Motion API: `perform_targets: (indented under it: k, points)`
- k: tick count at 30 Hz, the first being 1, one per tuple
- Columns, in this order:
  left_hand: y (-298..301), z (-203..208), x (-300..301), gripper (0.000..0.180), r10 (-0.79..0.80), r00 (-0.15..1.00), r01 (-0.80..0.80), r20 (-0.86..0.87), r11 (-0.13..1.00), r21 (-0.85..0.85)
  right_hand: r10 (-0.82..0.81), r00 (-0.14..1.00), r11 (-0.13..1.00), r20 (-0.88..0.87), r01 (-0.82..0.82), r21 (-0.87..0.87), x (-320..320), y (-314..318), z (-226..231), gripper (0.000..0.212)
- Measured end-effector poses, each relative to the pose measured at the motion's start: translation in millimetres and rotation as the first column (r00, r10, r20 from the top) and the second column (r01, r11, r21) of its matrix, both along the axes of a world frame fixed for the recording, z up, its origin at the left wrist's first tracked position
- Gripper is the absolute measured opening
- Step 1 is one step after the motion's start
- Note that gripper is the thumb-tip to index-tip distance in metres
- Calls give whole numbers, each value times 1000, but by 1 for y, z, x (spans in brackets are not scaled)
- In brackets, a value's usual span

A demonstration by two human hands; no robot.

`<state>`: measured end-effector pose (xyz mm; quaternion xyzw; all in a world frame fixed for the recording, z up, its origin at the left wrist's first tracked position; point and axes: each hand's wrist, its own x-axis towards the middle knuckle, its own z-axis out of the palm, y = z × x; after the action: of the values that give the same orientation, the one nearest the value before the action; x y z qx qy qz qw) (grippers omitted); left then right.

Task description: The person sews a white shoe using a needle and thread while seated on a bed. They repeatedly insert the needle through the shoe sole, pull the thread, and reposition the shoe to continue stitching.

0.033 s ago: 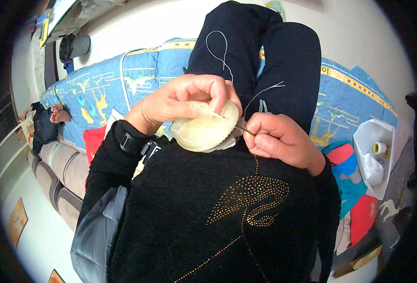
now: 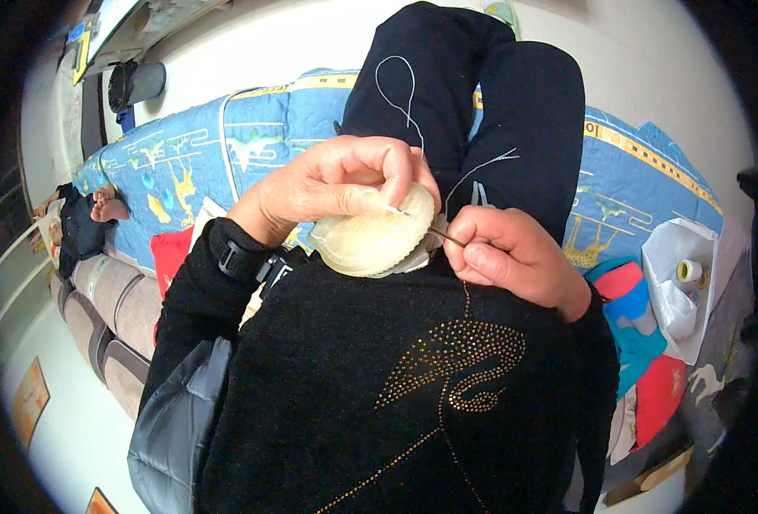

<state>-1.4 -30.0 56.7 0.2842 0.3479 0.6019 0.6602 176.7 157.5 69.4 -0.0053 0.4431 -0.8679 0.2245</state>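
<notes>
A cream, rounded piece with a ridged rim (image 2: 366, 244), like a shoe sole seen end-on, sits close in front of my chest. My left hand (image 2: 344, 180) is closed over its far side, thumb and fingers pinched near a short white strand on its surface. At its right edge, my right hand (image 2: 507, 257) grips a thin dark metal shaft (image 2: 447, 237); whether it is a hook or an awl is hidden. The shaft's end meets the piece's rim. White thread (image 2: 411, 90) loops from my left fingers over my dark trousers, and another thread end (image 2: 490, 160) lies between the hands.
I sit on a blue patterned cover (image 2: 259, 141). At right, a white open bag (image 2: 683, 295) holds a thread spool (image 2: 689, 271), with coloured cloth (image 2: 623, 308) beside it. Another person's bare foot (image 2: 111, 210) shows at far left. A grey bin (image 2: 146, 83) stands at the back left.
</notes>
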Motion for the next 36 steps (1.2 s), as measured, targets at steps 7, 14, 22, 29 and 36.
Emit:
perform_targets:
  k: [7,14,22,29,36]
  points:
    - [-11,2,15,23,4,1000,-4,12,1000,-19,19,995,962,-94,7,274,12,-4,3,13]
    - [-12,-1,28,24,20,999,-16,48,997,-81,-23,999,955,-44,35,296,25,-6,1,16]
    - [-11,5,41,26,148,988,-137,43,971,-196,-29,999,949,27,19,316,29,-8,3,16]
    - [-16,-2,36,30,72,990,-51,124,985,-164,-35,997,944,62,12,331,36,-10,-1,15]
    - [-19,-3,38,32,86,982,-53,169,980,-193,-25,999,925,41,7,380,39,-11,-4,15]
